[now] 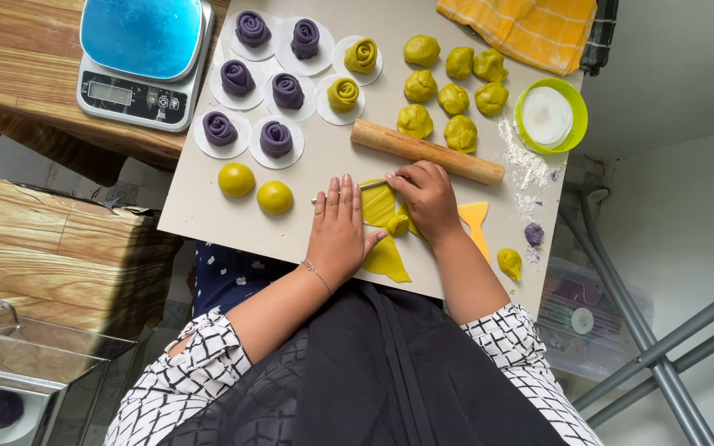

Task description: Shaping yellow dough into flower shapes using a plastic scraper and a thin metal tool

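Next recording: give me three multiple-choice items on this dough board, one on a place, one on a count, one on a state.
1. Where does the rolling pin lie?
A. beyond both hands
B. on the scale
C. on the floor

2. How many purple dough roses sit on paper rounds?
A. two
B. six
C. ten

3. What is the left hand doing?
A. holding a cup
B. hanging off the board
C. pressing flat on the yellow dough sheet

Answers: 1 A, it lies across the board past the fingers. 2 B, six purple ones stand beside two yellow ones. 3 C, the palm lies flat while the right hand holds a thin tool.
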